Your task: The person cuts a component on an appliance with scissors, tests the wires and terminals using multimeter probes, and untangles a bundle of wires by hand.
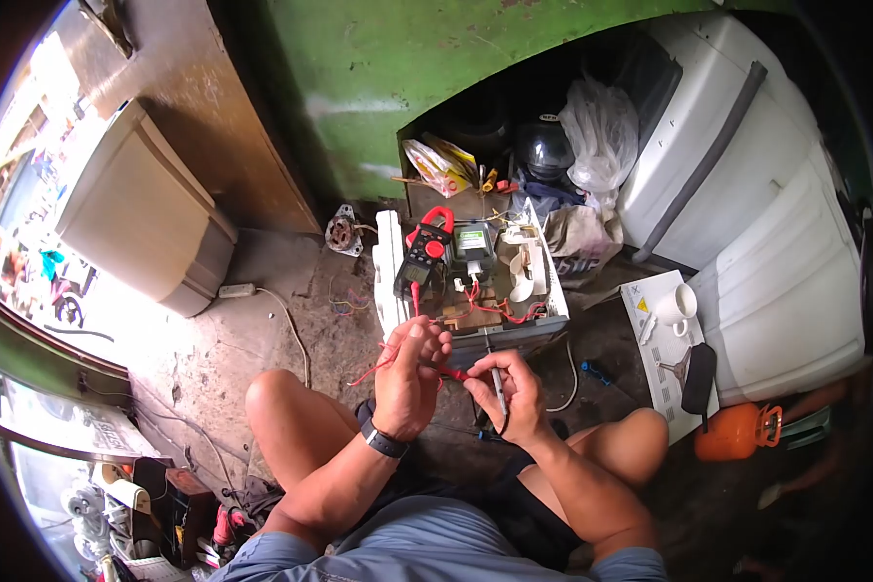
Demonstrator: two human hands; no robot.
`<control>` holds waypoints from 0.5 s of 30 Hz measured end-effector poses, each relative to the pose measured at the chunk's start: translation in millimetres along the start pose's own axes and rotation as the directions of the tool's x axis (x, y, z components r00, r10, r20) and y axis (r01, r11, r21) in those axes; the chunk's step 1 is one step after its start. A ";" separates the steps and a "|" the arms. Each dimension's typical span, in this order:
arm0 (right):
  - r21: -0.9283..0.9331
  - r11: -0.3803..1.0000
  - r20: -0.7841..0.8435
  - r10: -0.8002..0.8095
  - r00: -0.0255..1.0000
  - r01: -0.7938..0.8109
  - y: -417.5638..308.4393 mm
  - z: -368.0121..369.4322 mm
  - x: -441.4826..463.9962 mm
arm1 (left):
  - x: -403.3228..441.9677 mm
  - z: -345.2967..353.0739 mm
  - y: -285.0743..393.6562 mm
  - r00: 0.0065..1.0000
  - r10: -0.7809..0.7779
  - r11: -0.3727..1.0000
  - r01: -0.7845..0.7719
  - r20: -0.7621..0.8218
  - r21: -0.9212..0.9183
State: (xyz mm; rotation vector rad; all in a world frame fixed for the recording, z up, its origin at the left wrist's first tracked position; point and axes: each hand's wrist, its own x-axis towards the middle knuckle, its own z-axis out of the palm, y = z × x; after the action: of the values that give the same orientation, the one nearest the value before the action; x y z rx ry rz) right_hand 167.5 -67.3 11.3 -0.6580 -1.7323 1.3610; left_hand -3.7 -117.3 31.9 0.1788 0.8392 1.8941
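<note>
A black helmet (543,152) sits beside a plastic bag (599,136).

The clamp meter (422,267) lies on the appliance (388,301) (mug (675,306) rightward).

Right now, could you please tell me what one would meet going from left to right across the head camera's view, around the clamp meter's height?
Pale boxy unit, round motor-like part, clamp meter, green-labelled component, printed sack, white mug.
</note>
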 end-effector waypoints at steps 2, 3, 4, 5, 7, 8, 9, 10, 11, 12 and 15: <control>0.092 0.996 -0.023 0.020 1.000 -0.017 6.4 -3.4 -0.1 | -0.4 -7.3 -0.8 0.999 -0.028 1.000 0.029 0.038 -0.013; 0.185 0.982 -0.045 0.039 0.998 -0.030 8.3 -5.3 0.5 | -1.1 -9.1 -1.2 0.996 -0.053 0.998 0.055 0.078 -0.022; 0.184 0.982 -0.045 0.040 0.998 -0.031 8.2 -7.2 1.1 | -2.7 -9.0 -2.8 0.996 -0.054 0.998 0.056 0.077 -0.023; 0.261 0.962 -0.056 0.098 0.994 -0.080 7.0 -8.9 1.6 | -5.5 -8.1 -4.1 0.992 -0.103 0.994 0.105 0.073 -0.020; 0.383 0.912 -0.076 0.191 0.979 -0.148 7.0 -10.3 1.7 | -10.0 -9.5 -10.9 0.979 -0.193 0.980 0.196 0.067 -0.044; 0.382 0.912 -0.081 0.196 0.977 -0.151 6.8 -9.6 2.1 | -12.4 -9.7 -14.8 0.977 -0.201 0.978 0.204 0.066 -0.043; 0.463 0.871 -0.097 0.236 0.967 -0.166 6.2 -9.2 2.8 | -14.7 -9.4 -18.8 0.971 -0.224 0.970 0.230 0.081 -0.084; 0.541 0.823 -0.109 0.274 0.956 -0.174 5.8 -9.3 2.3 | -16.3 -8.7 -22.3 0.965 -0.245 0.959 0.256 0.097 -0.126; 0.594 0.780 -0.093 0.310 0.946 -0.198 9.2 -9.7 0.6 | -17.8 -7.4 -24.5 0.960 -0.256 0.950 0.271 0.110 -0.154; 0.592 0.781 -0.096 0.313 0.945 -0.199 8.5 -9.7 0.0 | -18.2 -7.0 -25.6 0.959 -0.260 0.949 0.276 0.111 -0.155; 0.718 0.659 -0.061 0.380 0.923 -0.224 7.2 -8.5 0.7 | -17.1 -10.6 -26.8 0.948 -0.299 0.933 0.314 0.108 -0.178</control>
State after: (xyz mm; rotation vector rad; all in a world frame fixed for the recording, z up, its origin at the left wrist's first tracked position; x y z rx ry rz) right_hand 173.7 -60.2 5.3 -0.6244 -0.8216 1.9531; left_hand 19.4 -130.2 11.4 0.0014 0.5863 1.6490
